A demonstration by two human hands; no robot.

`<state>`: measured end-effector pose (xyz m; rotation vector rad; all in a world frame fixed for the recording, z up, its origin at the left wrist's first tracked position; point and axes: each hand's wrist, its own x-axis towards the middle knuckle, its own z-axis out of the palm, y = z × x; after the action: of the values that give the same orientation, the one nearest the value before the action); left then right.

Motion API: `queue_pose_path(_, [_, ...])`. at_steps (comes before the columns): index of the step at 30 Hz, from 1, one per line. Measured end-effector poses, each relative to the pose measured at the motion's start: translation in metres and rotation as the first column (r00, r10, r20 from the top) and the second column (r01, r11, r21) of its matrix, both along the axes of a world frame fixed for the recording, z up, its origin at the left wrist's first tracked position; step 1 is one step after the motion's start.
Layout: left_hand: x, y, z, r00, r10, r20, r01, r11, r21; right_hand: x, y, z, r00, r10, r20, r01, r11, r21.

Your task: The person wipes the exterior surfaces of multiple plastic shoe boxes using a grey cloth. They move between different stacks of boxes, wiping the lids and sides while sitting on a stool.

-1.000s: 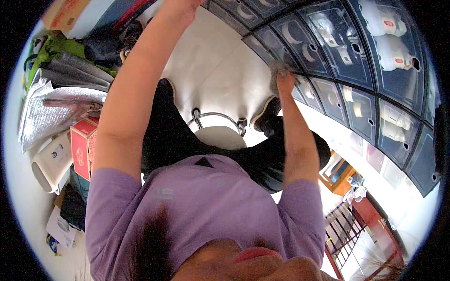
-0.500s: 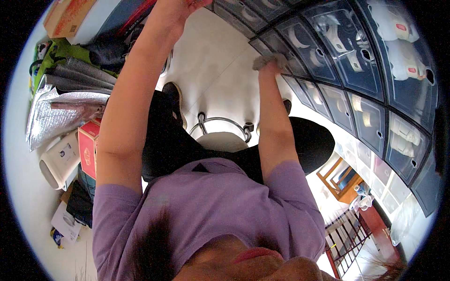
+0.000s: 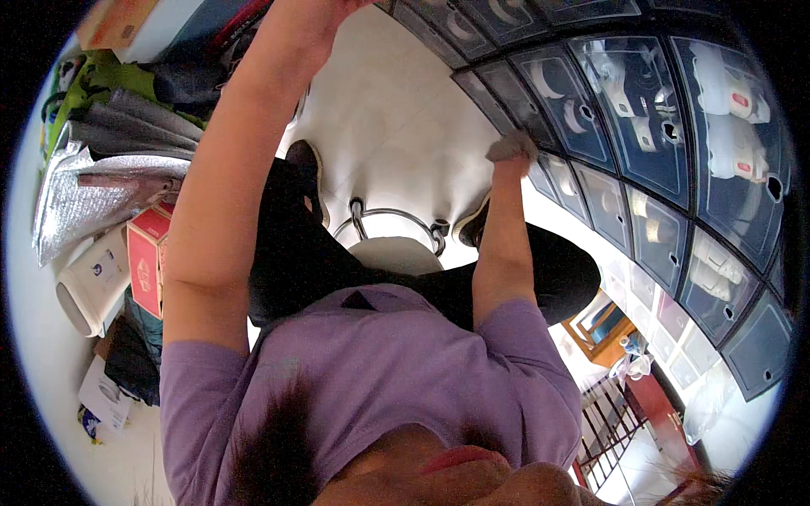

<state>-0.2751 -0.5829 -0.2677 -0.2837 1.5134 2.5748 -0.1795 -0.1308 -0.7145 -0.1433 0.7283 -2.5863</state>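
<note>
My right hand [image 3: 510, 166] is wrapped in or closed on a bunched grey cloth [image 3: 508, 146], which covers the fingers. It is at the lower edge of a stack of dark-framed clear shoe boxes [image 3: 553, 97]; whether the cloth touches the fronts I cannot tell. White shoes [image 3: 732, 148] show through several of the clear doors. Up at the top edge of the picture, my left hand [image 3: 342, 7] reaches out past the near end of the boxes' upper row. Its fingers are cut off by the frame, so what they do is hidden.
A pale stool seat [image 3: 392, 255] with a metal ring [image 3: 396, 215] is between my legs. To the left lie a silver insulated sheet [image 3: 72, 198], a red box [image 3: 148, 261] and a white bin [image 3: 93, 287]. A wooden chair [image 3: 601, 331] stands at the lower right.
My right hand with the grey cloth has moved right and slightly down along the boxes. My view has shifted a little, and my right shoe now shows more. The left arm stays raised.
</note>
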Motion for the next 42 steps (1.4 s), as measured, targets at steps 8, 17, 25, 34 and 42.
queue_pose_path(8, [0.001, 0.006, 0.003, 1.000, -0.014, -0.008, 0.014, 1.000, 0.013, -0.044, -0.076, 0.085, 0.510, -0.666, 0.544, 0.619, 0.723, 0.305])
queue_pose_path(17, [-0.002, 0.006, -0.004, 1.000, -0.008, 0.005, 0.007, 0.998, 0.059, -0.092, -0.175, 0.179, 0.555, -0.618, 0.557, 0.495, 0.783, 0.375])
queue_pose_path(25, [0.003, -0.004, 0.000, 1.000, 0.013, 0.006, -0.013, 0.998, 0.056, -0.023, -0.099, 0.151, 0.285, -0.785, 0.549, 0.634, 0.585, 0.507])
queue_pose_path(34, [0.001, 0.013, 0.005, 0.999, 0.009, 0.033, -0.008, 1.000, -0.026, -0.091, -0.156, 0.141, 0.556, -0.631, 0.541, 0.422, 0.775, 0.471])
queue_pose_path(42, [0.000, 0.014, -0.001, 0.999, -0.038, 0.013, 0.037, 0.997, 0.061, -0.001, -0.094, 0.086, 0.886, -0.204, 0.417, 0.265, 0.960, -0.093])
